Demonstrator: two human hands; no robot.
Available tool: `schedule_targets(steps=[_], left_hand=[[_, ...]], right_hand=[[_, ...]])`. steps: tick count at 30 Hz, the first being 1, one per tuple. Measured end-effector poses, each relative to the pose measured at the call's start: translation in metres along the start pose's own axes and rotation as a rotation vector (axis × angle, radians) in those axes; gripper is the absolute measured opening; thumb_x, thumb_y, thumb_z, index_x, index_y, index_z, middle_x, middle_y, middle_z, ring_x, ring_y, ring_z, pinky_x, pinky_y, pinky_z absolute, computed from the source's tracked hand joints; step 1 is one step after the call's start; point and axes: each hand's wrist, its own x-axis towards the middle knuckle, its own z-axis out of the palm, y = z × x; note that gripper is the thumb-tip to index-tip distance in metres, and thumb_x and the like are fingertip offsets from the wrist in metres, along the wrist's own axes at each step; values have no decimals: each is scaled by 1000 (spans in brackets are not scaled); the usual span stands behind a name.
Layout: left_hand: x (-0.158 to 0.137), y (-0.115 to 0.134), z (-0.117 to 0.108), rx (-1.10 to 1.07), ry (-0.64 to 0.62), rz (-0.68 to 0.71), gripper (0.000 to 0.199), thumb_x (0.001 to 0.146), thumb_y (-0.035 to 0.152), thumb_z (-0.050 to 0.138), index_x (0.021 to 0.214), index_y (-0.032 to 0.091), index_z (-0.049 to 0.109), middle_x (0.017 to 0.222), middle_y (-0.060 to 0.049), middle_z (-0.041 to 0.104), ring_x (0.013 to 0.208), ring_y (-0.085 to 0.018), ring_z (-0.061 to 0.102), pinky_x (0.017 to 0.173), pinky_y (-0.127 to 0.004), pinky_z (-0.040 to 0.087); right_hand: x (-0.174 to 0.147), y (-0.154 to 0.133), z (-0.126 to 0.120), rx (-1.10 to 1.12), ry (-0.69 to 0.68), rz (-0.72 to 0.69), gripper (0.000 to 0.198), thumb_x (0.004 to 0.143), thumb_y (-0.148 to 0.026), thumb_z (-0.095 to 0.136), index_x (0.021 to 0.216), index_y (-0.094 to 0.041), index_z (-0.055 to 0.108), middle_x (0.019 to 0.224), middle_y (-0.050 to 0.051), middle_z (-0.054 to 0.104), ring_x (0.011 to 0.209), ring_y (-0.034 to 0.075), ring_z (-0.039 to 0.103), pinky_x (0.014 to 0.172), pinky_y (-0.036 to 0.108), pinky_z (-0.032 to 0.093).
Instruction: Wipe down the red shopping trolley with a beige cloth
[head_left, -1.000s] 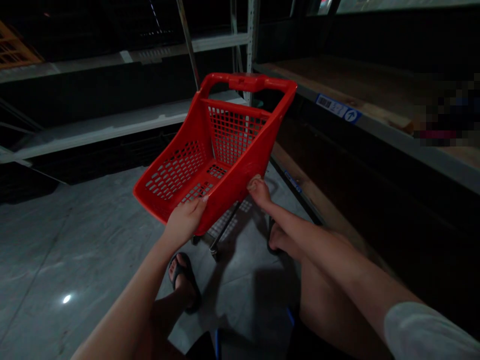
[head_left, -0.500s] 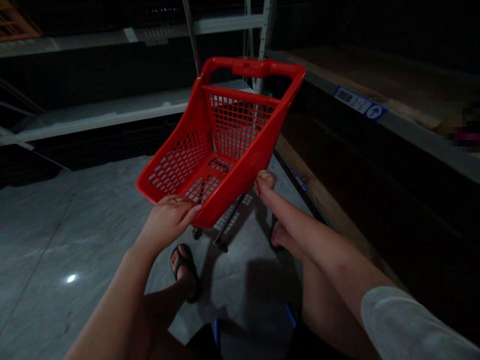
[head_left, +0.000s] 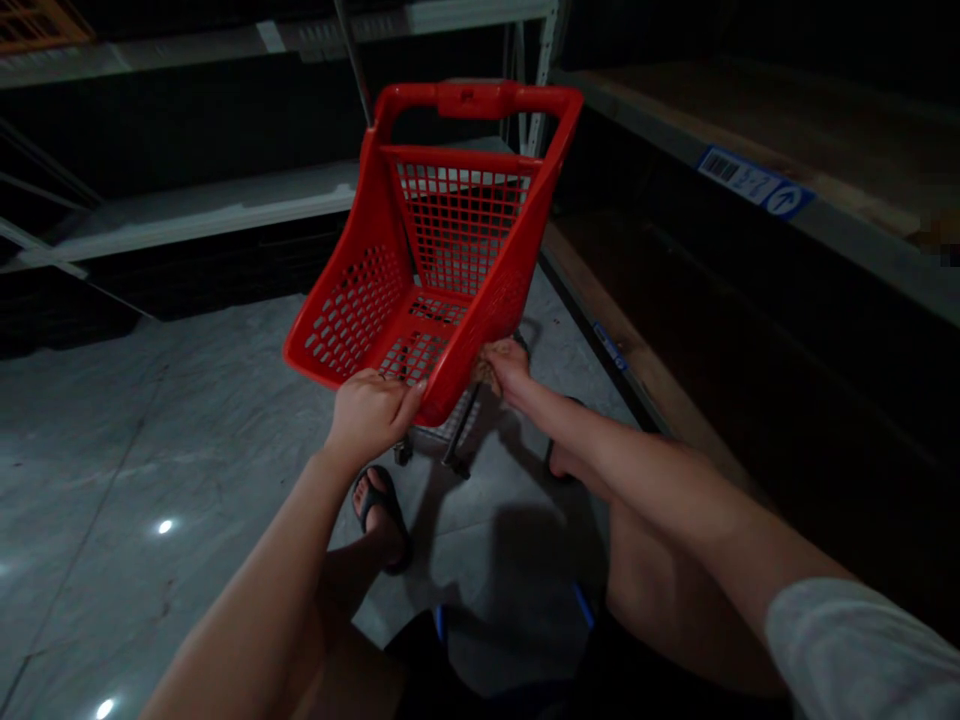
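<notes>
A red plastic shopping cart [head_left: 495, 262] stands in front of me, its basket facing me and its handle at the far end. My left hand [head_left: 375, 410] is closed over the near rim of the basket, thumb toward the right corner. At the cart's right outer side, my right hand [head_left: 510, 368] is closed around a crumpled tan cloth [head_left: 489, 372], which touches the lower part of the side wall. Part of the cloth is hidden by the fingers.
White metal shelving [head_left: 225, 205] runs behind the cart. On the right is a wooden shelf [head_left: 637, 360] with a blue arrow label [head_left: 754, 185] on the rack. An orange crate [head_left: 37, 25] shows at top left. My sandalled foot [head_left: 381, 515] is by the cart's wheels [head_left: 456, 464].
My right hand and the cloth have moved left and nearer along the cart's side. The cart has turned slightly, its handle swinging left. My left hand stays on the rim.
</notes>
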Motion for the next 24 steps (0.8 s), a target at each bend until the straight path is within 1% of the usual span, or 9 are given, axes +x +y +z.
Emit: schedule_targets(steps=[2,4,6,12,14,16,18,21,24], left_hand=[[-1,1,-1,-12,17,57,62,108,41,26,66,19,66,67,-10,71,65,-21,62,73,-38,41],[-1,2,-3,-49,29,123,59,109,44,30,70,19,67,70,-8,72,69,-21,64,75,-38,42],[-2,2,-6,-71,36,161,55,109,47,34,72,19,66,73,-7,73,72,-21,65,77,-38,43],[-5,7,-5,-27,74,125,51,109,44,38,75,20,68,76,-8,74,73,-22,65,77,-38,42],[-4,12,-4,-21,86,103,52,109,43,37,77,19,69,77,-8,74,75,-22,66,78,-39,43],[-3,16,-3,-33,89,86,52,110,43,35,79,19,69,79,-9,75,78,-23,67,81,-40,44],[-2,18,-3,-73,86,83,52,110,41,33,82,18,70,84,-10,76,84,-24,69,86,-40,45],[-2,14,-8,-197,67,115,51,111,39,30,95,17,73,95,-10,78,96,-24,70,91,-39,46],[-7,2,-15,-251,43,90,49,111,41,31,107,18,74,103,-8,79,100,-24,71,89,-38,47]], right_hand=[[30,-14,-1,12,51,19,21,67,-14,56,79,-25,42,64,-9,57,54,10,56,55,22,50],[35,-19,3,14,60,28,22,67,-15,55,81,-26,43,68,-8,57,57,10,55,57,22,49],[13,-15,9,8,24,10,23,65,-14,58,82,-25,47,74,-7,59,64,10,56,61,22,49],[-116,12,14,-17,-234,40,21,65,-17,65,79,-25,53,69,-7,57,64,14,56,57,25,46],[-132,6,11,-6,-260,66,20,66,-20,67,82,-25,54,71,-6,59,65,15,58,59,25,49],[-124,-11,6,6,-245,39,20,69,-24,64,87,-24,55,76,-6,61,67,13,59,61,25,50],[-98,-37,-1,-6,-194,-126,22,72,-26,62,92,-25,56,81,-6,62,70,12,60,64,24,50],[-54,-72,-9,-93,-93,-551,23,74,-25,66,96,-26,56,92,-3,62,84,14,61,74,25,51],[-35,-72,-11,-243,-150,-792,17,76,-22,67,91,-25,58,97,0,61,94,17,60,82,28,51]])
